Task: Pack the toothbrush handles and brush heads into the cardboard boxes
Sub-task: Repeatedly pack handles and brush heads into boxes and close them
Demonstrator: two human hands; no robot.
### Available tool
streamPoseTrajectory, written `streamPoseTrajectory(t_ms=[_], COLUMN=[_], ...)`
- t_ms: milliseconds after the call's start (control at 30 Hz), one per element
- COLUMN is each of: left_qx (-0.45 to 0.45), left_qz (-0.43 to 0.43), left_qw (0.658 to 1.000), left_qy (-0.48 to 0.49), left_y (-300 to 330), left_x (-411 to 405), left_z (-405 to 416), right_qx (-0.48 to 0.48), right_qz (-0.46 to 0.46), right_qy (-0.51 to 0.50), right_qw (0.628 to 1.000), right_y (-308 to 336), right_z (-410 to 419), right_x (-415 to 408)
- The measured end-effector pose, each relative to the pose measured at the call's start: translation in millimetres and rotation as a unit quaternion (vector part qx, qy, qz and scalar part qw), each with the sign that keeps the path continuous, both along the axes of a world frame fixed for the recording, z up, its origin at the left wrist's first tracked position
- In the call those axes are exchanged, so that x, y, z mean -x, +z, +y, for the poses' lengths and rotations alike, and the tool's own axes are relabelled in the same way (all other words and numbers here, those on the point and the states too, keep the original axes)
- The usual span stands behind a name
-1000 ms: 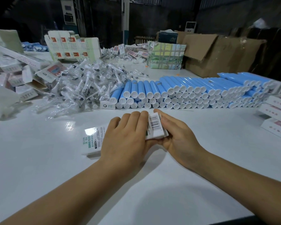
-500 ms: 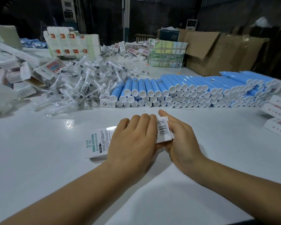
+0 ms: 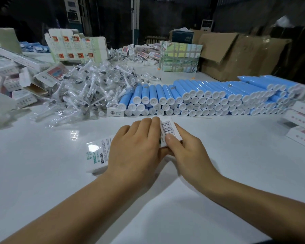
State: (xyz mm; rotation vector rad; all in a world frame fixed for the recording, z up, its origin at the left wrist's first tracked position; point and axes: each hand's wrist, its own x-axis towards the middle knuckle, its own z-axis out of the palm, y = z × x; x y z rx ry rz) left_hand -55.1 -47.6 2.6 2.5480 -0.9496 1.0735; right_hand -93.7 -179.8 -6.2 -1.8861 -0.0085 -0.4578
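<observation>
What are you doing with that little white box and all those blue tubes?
A person is packing toothbrush parts. Both hands are on one small white box lying on the white table: the left hand lies flat across its middle, and the right hand pinches the end with the barcode, apparently closing it. Behind, blue toothbrush handles lie stacked in a long row, and a heap of bagged brush heads sits to the left, waiting to be packed.

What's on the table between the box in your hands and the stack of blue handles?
Nothing: in the head view, bare white table runs from the box to the blue handles.
</observation>
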Motion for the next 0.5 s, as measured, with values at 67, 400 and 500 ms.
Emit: streamPoseTrajectory(t_ms=[67,400,500], left_qx=[-0.018,-0.039,-0.035], left_qz=[-0.003,-0.041,-0.029], left_qw=[1.0,0.998,0.999], left_qy=[0.001,0.0,-0.005], left_y=[1.9,1.5,1.2], left_x=[2.3,4.9,4.2], left_z=[-0.7,2.9,2.5], right_qx=[0.049,0.144,0.138], right_qz=[0.001,-0.008,-0.002], right_qy=[-0.01,-0.004,0.007], right_qw=[0.999,0.99,0.99], right_y=[-0.6,-1.1,2.5], right_z=[1.5,-3.4,-4.0], right_x=[2.1,5.8,4.8])
